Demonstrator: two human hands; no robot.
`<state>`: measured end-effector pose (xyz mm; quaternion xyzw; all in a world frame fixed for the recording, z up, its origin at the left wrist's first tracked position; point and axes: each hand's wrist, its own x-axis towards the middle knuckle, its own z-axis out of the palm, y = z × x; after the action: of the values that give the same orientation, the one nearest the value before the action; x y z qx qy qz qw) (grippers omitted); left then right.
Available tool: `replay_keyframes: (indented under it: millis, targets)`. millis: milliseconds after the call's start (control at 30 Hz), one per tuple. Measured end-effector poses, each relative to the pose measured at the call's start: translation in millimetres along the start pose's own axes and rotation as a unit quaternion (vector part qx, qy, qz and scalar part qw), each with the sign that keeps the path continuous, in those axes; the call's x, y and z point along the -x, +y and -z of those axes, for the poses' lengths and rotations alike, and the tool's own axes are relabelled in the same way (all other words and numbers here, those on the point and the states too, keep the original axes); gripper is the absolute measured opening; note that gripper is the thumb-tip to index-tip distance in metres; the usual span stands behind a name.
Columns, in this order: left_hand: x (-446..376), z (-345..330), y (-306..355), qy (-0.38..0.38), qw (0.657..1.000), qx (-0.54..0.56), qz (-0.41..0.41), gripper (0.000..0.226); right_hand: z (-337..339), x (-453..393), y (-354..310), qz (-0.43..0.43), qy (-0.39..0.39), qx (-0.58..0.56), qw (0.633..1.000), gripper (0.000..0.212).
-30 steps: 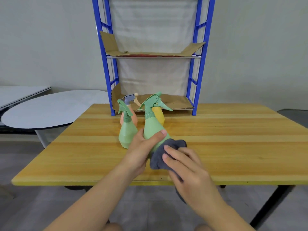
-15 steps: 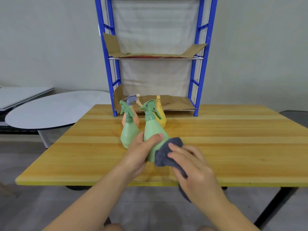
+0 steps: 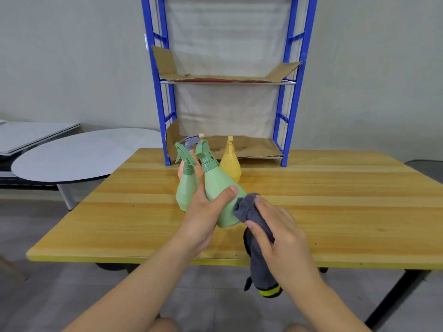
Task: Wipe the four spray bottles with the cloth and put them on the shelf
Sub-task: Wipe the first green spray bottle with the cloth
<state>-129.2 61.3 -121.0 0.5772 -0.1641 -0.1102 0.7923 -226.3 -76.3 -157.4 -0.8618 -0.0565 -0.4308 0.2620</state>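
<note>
We're gripping large pale-green plastic spray bottle (image 3: 220, 202) with left hand (image 3: 203, 216), thumb curled across front, bottle tilting left, base lifted off yellow wooden table (image 3: 335, 212). Right hand (image 3: 278, 236) is holding dark grey cloth (image 3: 249, 209), fingers curled round it, pressing it on bottle's lower right side; cloth tail is hanging below table edge. We're seeing smaller green spray bottle (image 3: 185, 188) just left, orange bottle (image 3: 184, 168) behind it, yellow bottle (image 3: 230, 164) behind, near blue metal shelf (image 3: 290, 116) with cardboard liners.
</note>
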Motion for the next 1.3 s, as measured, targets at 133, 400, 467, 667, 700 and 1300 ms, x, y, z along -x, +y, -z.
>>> replay_keyframes:
  millis: [133, 400, 467, 667, 700, 1300]
  targets:
    - [-1, 2, 1, -0.004, 1.0, 0.008, -0.003, 0.049, -4, -1, 2, 0.035, 0.019, 0.056, 0.998, 0.037]
    - [-3, 10, 2, 0.003, 1.0, 0.01, 0.025, 0.027, -5, 8, -7, 0.136, -0.013, 0.074, 0.988, 0.035]
    - [-3, 11, 4, -0.007, 1.0, -0.012, 0.018, 0.028, -5, 3, 2, 0.128, 0.004, 0.071, 0.989, 0.034]
    - [-2, 6, 0, 0.001, 1.0, -0.002, 0.031, 0.052, -4, 6, -12, 0.177, -0.04, 0.107, 0.978, 0.034]
    - [-2, 7, -1, 0.006, 0.999, 0.002, 0.037, 0.052, -3, 3, -10, 0.175, -0.047, 0.113, 0.977, 0.035]
    - [4, 4, 5, 0.007, 1.0, -0.001, 0.028, 0.031, 5, -1, -7, 0.126, -0.024, 0.088, 0.988, 0.033]
